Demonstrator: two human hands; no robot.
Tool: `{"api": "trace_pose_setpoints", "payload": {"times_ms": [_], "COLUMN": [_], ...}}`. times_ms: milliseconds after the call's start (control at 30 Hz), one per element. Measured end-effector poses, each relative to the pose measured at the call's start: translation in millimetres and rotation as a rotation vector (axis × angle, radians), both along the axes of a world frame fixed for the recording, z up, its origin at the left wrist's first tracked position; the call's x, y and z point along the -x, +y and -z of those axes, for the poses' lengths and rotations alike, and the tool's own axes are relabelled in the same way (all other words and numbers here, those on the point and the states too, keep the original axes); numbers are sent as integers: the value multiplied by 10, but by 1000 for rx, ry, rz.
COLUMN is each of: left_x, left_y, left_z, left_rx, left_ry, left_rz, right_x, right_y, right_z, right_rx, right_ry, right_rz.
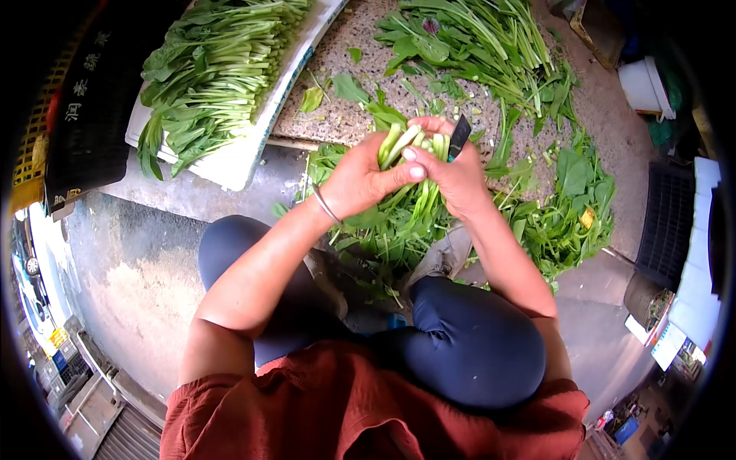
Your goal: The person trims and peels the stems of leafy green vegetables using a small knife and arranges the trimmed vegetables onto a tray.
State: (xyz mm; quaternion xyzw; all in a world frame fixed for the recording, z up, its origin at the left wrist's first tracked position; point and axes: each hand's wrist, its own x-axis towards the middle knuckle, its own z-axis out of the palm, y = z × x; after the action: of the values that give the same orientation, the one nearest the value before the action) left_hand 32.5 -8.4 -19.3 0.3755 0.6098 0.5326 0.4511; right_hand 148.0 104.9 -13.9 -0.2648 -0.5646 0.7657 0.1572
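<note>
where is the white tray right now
In the head view, the white tray is at the upper left, under the rows of greens, beside the speckled slab and off to the left of the left hand.

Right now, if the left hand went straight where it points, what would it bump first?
The left hand points forward and rightward, so probably the bunch of slender, pale-green plant stems it holds, then the right hand just beyond; depth is unclear.

Passage lies over the slab, between the white tray and obstructing greens.
</note>
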Motion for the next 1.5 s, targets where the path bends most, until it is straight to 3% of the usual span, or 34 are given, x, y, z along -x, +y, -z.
{"api": "trace_pose_setpoints", "payload": {"times_ms": [67, 167, 400, 467, 500, 567, 633, 867, 1000, 1067, 1133, 1200, 1233, 1267, 1300, 1333, 1433, 1467, 1500], "left_x": [-12, -13, -49, -77, -85, -105, -216, -414, -381, -385, -307, -137, 26, 183, 454, 723, 1426, 1670, 1850], "left_y": [-29, -42, -32, -50, -58, -61, -61, -26, 16, 19, 40, 25, 27, 35, 34, 56, 217, 262, 364], "left_z": [-79, -90, -42, -45, -57, -83, -98, 91, 94, 71, 88, -53, -125, -447, -574, -754, -1330, -1343, -1465], "left_rx": [70, 86, -94, -1, 4, 23, 27, -38, -135, -268, -288, -301, -206, -153, -163, -181, -112, -247, -178], "left_ry": [-45, -25, 125, 267, 268, 673, 701, 554, 406, -131, -172, -253, -90, -92, 309, 260, 1061, 1324, 1400], "left_rz": [89, 175, 254, 94, 84, -43, 0, -162, -113, -188, -171, -198, -244, -300, -332, -287, -311, -342, -305], "right_x": [9, 2, -34, -34, -11, -2, 5, 77, 88, 90, 77, 74, 27, -5, -40, -87, -157, -171, -183], "right_y": [-34, -24, -4, 5, -1, 41, 14, -248, -267, -221, -160, -90, -6, 67, 135, 193, 268, 289, 306], "right_z": [-45, -42, -167, -197, -299, -167, -198, -318, -352, -358, -371, -382, -449, -429, -397, -331, -311, -266, -213], "right_rx": [23, -142, -241, -434, -405, -504, -618, -705, -810, -814, -821, -607, -552, -503, -453, -494, -473, -462, -448], "right_ry": [-6, -20, -54, -25, -75, -134, -133, -167, -81, -56, -26, 0, -98, -88, -80, -107, -168, -162, -178], "right_rz": [-46, -128, -221, -105, -26, 150, 156, 112, 91, 64, 47, 96, 73, 105, 135, 155, 161, 170, 170]}}
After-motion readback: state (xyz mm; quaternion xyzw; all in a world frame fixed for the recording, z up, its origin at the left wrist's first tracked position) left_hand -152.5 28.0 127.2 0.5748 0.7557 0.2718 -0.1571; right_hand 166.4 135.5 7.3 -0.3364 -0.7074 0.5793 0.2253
